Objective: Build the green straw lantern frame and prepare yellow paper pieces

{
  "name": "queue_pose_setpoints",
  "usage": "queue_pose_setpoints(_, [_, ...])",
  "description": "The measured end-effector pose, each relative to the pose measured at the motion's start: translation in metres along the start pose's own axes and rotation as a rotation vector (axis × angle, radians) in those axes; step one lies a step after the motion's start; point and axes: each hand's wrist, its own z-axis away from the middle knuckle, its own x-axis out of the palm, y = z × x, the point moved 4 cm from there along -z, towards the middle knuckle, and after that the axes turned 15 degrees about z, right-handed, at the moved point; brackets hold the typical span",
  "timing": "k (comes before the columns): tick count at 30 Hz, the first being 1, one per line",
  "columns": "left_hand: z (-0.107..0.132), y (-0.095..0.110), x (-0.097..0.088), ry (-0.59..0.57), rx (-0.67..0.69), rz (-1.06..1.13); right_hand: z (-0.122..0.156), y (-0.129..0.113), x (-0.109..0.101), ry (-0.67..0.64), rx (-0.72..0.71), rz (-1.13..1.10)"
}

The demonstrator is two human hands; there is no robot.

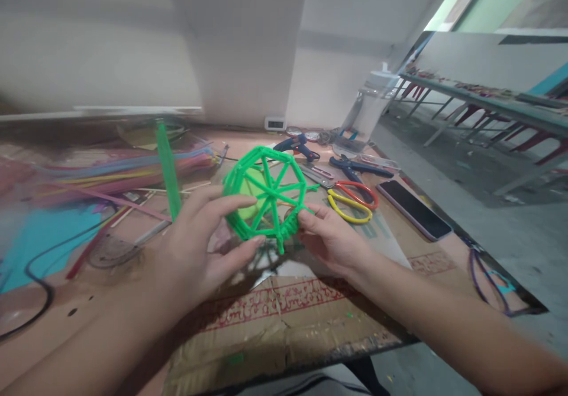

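Between both hands, above the cardboard, is a bright green wheel-shaped frame (271, 193) with an eight-sided rim and spokes meeting at a hub. It looks made of fuzzy craft stems. My left hand (208, 230) grips its left side, thumb below and fingers along the rim. At the lower right of the rim, my right hand (331, 233) pinches the frame near a tightly coiled green stretch. A short green end sticks down at the bottom. The tips of some right fingers are hidden behind the frame.
Scissors (350, 200) with red and yellow handles, a phone (415, 209), pliers (364, 166) and a glue gun (298, 146) lie right of the frame. A water bottle (366, 112) stands behind. Coloured stems (128, 174) and a blue sheet (48, 242) lie left.
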Motion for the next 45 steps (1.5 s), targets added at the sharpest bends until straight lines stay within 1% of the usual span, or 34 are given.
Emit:
queue_pose_setpoints(4, [-0.002, -0.003, 0.001, -0.001, -0.063, 0.094, 0.004, 0.0, -0.001, 0.066, -0.006, -0.023])
queue_pose_setpoints(7, [-0.001, -0.008, 0.003, 0.008, -0.117, 0.151, 0.003, -0.002, -0.001, 0.077, -0.023, -0.013])
queue_pose_setpoints(10, [0.001, -0.015, 0.008, -0.032, -0.244, 0.268, -0.002, -0.004, -0.004, 0.072, -0.043, 0.008])
queue_pose_setpoints(13, [0.004, -0.021, 0.015, -0.056, -0.392, 0.471, -0.008, -0.004, -0.011, 0.095, -0.025, 0.028])
queue_pose_setpoints(16, [0.007, -0.026, 0.022, -0.032, -0.534, 0.684, -0.012, -0.002, -0.016, 0.104, -0.001, 0.026])
queue_pose_setpoints(18, [0.008, -0.029, 0.026, -0.017, -0.582, 0.767, -0.013, -0.001, -0.018, 0.104, 0.003, 0.028])
queue_pose_setpoints(23, [0.007, -0.03, 0.028, 0.023, -0.617, 0.805, -0.013, -0.001, -0.02, 0.143, -0.008, 0.067])
queue_pose_setpoints(27, [0.006, -0.025, 0.024, 0.048, -0.736, 0.854, -0.009, -0.013, -0.018, 0.174, -0.086, 0.107])
queue_pose_setpoints(30, [0.005, -0.022, 0.021, 0.102, -0.81, 0.894, -0.005, -0.02, -0.016, 0.194, -0.132, 0.147])
queue_pose_setpoints(33, [0.005, -0.021, 0.021, 0.13, -0.881, 0.93, -0.003, -0.02, -0.017, 0.215, -0.154, 0.179])
queue_pose_setpoints(36, [0.004, -0.021, 0.021, 0.145, -0.948, 0.977, -0.004, -0.016, -0.018, 0.22, -0.137, 0.187])
queue_pose_setpoints(38, [0.004, -0.02, 0.02, 0.145, -0.96, 1.005, -0.005, -0.014, -0.018, 0.221, -0.123, 0.189])
queue_pose_setpoints(42, [0.006, -0.019, 0.018, 0.11, -0.938, 1.035, -0.005, -0.016, -0.016, 0.215, -0.1, 0.169])
queue_pose_setpoints(45, [0.005, -0.02, 0.017, 0.112, -0.915, 0.994, -0.005, -0.018, -0.016, 0.227, -0.091, 0.142])
